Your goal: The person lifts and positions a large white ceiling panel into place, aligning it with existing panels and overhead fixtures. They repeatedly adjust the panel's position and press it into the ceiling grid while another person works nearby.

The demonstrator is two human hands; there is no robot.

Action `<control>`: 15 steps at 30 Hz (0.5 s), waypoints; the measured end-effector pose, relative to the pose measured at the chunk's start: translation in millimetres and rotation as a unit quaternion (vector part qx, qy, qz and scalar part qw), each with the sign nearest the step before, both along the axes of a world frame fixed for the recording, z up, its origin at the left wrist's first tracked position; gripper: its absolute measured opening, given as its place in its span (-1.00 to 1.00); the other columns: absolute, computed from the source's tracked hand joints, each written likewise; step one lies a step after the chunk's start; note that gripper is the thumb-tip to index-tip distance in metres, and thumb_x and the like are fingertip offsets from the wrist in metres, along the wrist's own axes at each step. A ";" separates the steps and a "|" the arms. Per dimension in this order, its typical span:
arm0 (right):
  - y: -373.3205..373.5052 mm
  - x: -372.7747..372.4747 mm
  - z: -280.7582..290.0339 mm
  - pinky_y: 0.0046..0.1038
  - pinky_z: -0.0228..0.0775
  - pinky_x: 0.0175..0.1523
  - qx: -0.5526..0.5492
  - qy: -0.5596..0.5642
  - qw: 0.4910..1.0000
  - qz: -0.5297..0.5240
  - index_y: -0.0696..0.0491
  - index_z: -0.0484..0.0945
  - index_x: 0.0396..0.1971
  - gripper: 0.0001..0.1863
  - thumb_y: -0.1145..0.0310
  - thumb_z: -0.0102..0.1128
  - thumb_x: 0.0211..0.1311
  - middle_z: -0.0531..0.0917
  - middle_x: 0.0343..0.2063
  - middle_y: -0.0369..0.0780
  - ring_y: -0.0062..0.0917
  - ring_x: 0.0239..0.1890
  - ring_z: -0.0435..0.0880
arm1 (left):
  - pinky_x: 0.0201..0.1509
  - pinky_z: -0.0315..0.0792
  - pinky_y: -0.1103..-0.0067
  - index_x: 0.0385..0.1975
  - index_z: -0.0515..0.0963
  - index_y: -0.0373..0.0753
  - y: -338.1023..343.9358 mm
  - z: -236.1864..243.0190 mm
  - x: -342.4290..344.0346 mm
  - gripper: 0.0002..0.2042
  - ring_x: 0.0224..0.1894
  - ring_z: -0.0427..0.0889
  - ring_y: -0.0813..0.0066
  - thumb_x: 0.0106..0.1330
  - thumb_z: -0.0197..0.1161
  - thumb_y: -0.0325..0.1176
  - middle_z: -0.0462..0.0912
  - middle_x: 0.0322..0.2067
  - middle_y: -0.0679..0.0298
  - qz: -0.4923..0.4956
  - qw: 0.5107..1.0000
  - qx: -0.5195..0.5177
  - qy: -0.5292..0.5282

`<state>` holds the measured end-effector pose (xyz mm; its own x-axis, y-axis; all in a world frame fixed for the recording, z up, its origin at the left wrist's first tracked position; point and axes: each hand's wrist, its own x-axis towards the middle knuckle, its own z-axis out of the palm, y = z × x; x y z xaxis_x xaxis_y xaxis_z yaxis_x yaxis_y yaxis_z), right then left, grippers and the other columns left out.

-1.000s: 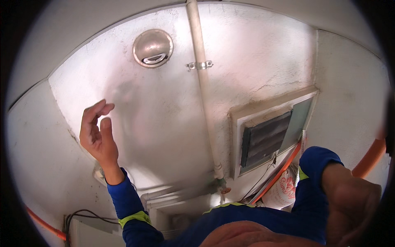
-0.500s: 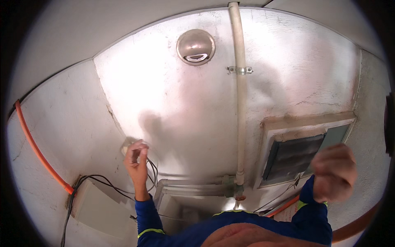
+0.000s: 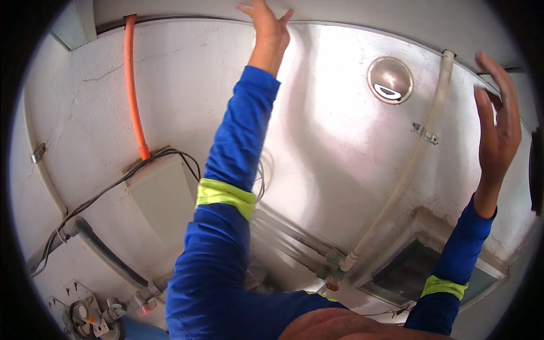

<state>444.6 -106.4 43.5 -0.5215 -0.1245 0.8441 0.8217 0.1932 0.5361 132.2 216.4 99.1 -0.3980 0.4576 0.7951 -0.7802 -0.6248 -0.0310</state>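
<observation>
Both my arms are raised in blue sleeves with yellow-green bands. My left hand [image 3: 270, 28] is up at the pale ceiling panel [image 3: 351, 14], fingers spread and holding nothing, some cut off by the top of the view. Whether it touches the panel I cannot tell. On the far right my right hand [image 3: 498, 127] is lifted with fingers stretched and apart, nothing in it. The round metal wall fitting [image 3: 390, 80] and the cream vertical pipe [image 3: 416, 161] lie between the two hands.
An orange conduit [image 3: 134, 90] runs down to a pale box [image 3: 161, 198] on the left, with black cables [image 3: 107, 195] beside it. Valves and pipework [image 3: 116, 309] stand at lower left. A framed wall opening [image 3: 405, 272] is low on the right, partly behind my right arm.
The view has swung left. My left hand has risen from beside the cables to the ceiling. My right hand, earlier a blurred fist low on the right, has gone up and opened.
</observation>
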 end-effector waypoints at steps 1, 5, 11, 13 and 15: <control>10.5 0.1 10.0 -0.25 0.54 0.27 0.022 -0.017 1.000 -0.008 -0.07 0.55 0.29 -0.57 0.23 0.22 0.48 0.62 0.23 -0.15 -0.29 0.29 0.59 | 0.41 0.32 0.01 0.54 -0.55 -0.09 2.7 6.6 1.1 0.14 0.58 0.00 0.16 0.38 0.29 0.20 -0.06 0.58 0.12 0.020 0.999 0.006 0.031; 41.2 0.5 33.4 -0.08 0.42 0.40 0.018 0.021 1.000 -0.002 -0.23 0.48 0.35 -0.49 0.07 0.20 0.46 0.51 0.36 -0.20 -0.24 0.41 0.45 | 0.43 0.30 0.00 0.53 -0.68 -0.05 2.6 6.8 6.6 0.23 0.59 -0.03 0.15 0.36 0.31 0.23 -0.08 0.60 0.14 0.047 0.997 -0.009 0.056; 56.1 5.4 50.7 -0.05 0.37 0.43 0.027 0.040 0.998 -0.028 -0.27 0.49 0.35 -0.48 0.02 0.22 0.43 0.50 0.37 -0.22 -0.25 0.42 0.45 | 0.43 0.29 0.03 0.55 -0.62 -0.03 -21.2 -10.6 12.9 0.13 0.58 0.05 0.14 0.44 0.31 0.05 -0.04 0.58 0.09 0.036 0.999 0.001 0.041; 55.0 7.6 53.9 -0.08 0.37 0.43 0.030 0.008 0.999 -0.024 -0.25 0.50 0.34 -0.47 0.00 0.22 0.42 0.53 0.35 -0.22 -0.28 0.40 0.47 | 0.45 0.27 0.03 0.57 -0.57 -0.03 -28.1 -12.4 11.3 0.11 0.58 0.04 0.15 0.44 0.31 0.05 -0.04 0.57 0.06 0.061 0.997 -0.013 0.043; 53.1 10.4 56.1 -0.11 0.39 0.41 0.034 0.017 0.999 -0.030 -0.26 0.53 0.32 -0.48 -0.01 0.26 0.40 0.57 0.31 -0.23 -0.29 0.37 0.51 | 0.46 0.22 -0.01 0.58 -0.52 -0.07 -33.2 -12.2 8.9 0.09 0.59 0.01 0.12 0.44 0.30 0.07 -0.09 0.58 0.02 0.064 0.998 -0.026 0.008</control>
<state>455.0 -53.4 99.6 -0.5014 -0.1522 0.8517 0.8482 0.1076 0.5186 141.2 183.2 86.9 -0.4437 0.4440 0.7785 -0.6940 -0.7198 0.0150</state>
